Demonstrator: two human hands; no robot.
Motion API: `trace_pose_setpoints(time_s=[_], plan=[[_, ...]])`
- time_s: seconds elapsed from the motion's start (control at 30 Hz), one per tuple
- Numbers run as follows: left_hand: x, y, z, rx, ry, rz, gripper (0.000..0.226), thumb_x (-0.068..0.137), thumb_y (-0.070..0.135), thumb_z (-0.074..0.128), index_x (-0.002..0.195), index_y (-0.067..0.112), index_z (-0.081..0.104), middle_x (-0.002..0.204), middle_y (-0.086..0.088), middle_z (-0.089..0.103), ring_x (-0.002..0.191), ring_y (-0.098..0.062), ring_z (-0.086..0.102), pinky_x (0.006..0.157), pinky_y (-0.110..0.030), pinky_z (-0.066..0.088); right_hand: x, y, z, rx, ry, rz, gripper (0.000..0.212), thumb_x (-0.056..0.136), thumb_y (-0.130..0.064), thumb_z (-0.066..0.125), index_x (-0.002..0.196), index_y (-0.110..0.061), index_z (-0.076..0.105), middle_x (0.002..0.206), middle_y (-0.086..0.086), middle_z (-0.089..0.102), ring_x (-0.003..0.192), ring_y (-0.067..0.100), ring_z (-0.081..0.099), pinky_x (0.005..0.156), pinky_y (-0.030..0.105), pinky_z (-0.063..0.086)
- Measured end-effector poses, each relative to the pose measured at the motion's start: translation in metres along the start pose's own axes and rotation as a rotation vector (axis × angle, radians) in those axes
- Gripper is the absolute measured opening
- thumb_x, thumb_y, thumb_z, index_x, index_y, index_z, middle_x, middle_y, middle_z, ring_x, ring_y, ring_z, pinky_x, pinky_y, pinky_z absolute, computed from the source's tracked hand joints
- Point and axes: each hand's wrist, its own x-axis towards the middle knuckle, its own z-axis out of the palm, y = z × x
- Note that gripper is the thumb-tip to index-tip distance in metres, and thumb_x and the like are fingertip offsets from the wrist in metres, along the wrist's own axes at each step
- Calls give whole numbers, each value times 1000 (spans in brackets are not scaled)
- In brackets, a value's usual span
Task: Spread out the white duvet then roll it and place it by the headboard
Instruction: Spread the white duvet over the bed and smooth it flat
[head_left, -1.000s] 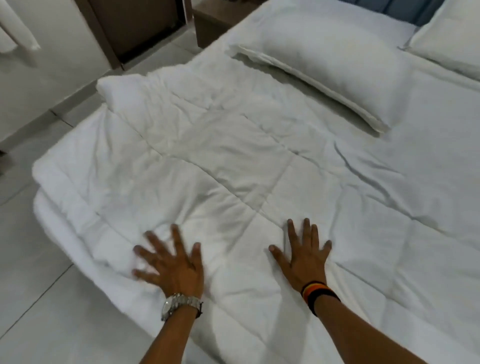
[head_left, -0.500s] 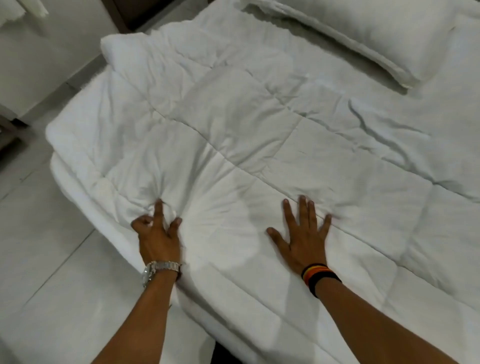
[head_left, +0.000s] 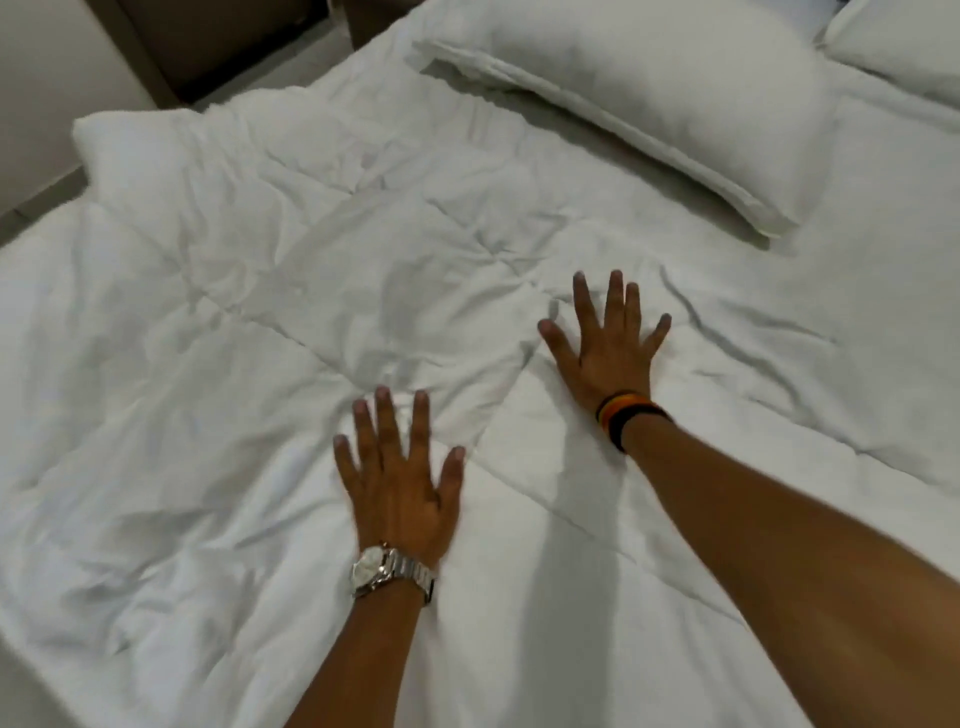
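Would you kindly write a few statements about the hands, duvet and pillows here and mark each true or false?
1. Both hands lie flat, fingers spread, on the white duvet. True.
2. The left hand wears a silver watch. True.
3. The right hand grips a pillow. False: it presses on the duvet, apart from the pillow.
4. The duvet is already rolled up. False: it lies spread out, wrinkled.

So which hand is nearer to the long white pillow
Right. The right hand lies flat on the white quilted duvet just below the long white pillow; the left hand is flat, further back.
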Motion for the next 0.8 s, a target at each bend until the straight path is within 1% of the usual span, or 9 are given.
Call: trace_pose_setpoints(time_s=[0.13, 0.2, 0.3, 0.43, 0.5, 0.57, 0.63, 0.7, 0.8], plan=[[4, -19, 36, 64, 68, 34, 77, 99, 62, 34, 167, 30, 17, 176, -9, 5, 163, -33, 4, 128, -61, 7, 65, 68, 5, -100, -97, 93, 89, 85, -93, -1, 163, -50, -9, 176, -1, -13, 162, 23, -13, 120, 71, -12], [8, -22, 49, 69, 90, 54, 78, 97, 63, 34, 167, 31, 19, 176, -8, 6, 163, -33, 6, 128, -61, 7, 84, 96, 8, -110, -151, 173, 95, 80, -98, -1, 162, -51, -11, 176, -3, -14, 162, 21, -14, 121, 69, -12], [12, -23, 54, 68, 113, 59, 78, 96, 63, 33, 167, 31, 20, 176, -9, 7, 163, -33, 6, 128, -61, 5, 107, 102, -1, -33, -165, 222, 98, 80, -98, 2, 164, -48, -8, 176, -2, -11, 162, 22, -11, 122, 68, -14], [12, -19, 47, 53, 83, 58, 77, 98, 62, 31, 167, 30, 18, 177, -9, 5, 163, -33, 5, 128, -62, 5, 59, 83, 2, 149, 12, 89, 87, 88, -93, 6, 163, -50, -7, 177, -3, -5, 162, 18, -6, 123, 62, -16], [14, -17, 44, 80, 74, 43, 77, 98, 62, 31, 167, 31, 16, 177, -9, 4, 163, -33, 5, 127, -63, 8, 12, 68, 21, 0, -28, -23, 86, 89, -91, 4, 162, -49, -10, 177, -3, -7, 162, 19, -9, 124, 64, -12], [13, -14, 37, 98, 51, 38, 76, 100, 61, 32, 167, 30, 16, 176, -9, 5, 163, -33, 6, 127, -63, 8, -4, 64, 24, -118, -132, -37, 89, 88, -90, 4, 164, -45, -10, 176, -3, -12, 161, 21, -14, 123, 67, -10], [11, -12, 21, 83, 9, 15, 74, 101, 60, 34, 167, 29, 18, 176, -11, 8, 162, -33, 9, 127, -62, 9, 10, 48, 11, -68, -210, 37, 94, 86, -92, 7, 165, -43, -7, 176, -1, -14, 161, 24, -16, 121, 70, -11], [6, -9, -5, 13, -4, 15, 72, 103, 58, 31, 166, 26, 22, 175, -12, 13, 162, -34, 12, 126, -63, 12, 16, 21, -7, 24, -209, 46, 99, 82, -96, 7, 165, -44, -6, 176, 1, -16, 161, 27, -18, 120, 71, -14], [-1, -31, -55, -55, 78, 40, 68, 106, 58, 27, 167, 29, 20, 176, -7, 14, 163, -28, 9, 130, -56, 6, -7, -35, -18, 139, -143, -106, 97, 81, -99, 6, 163, -49, -7, 175, -3, -18, 160, 22, -20, 120, 68, -20]])
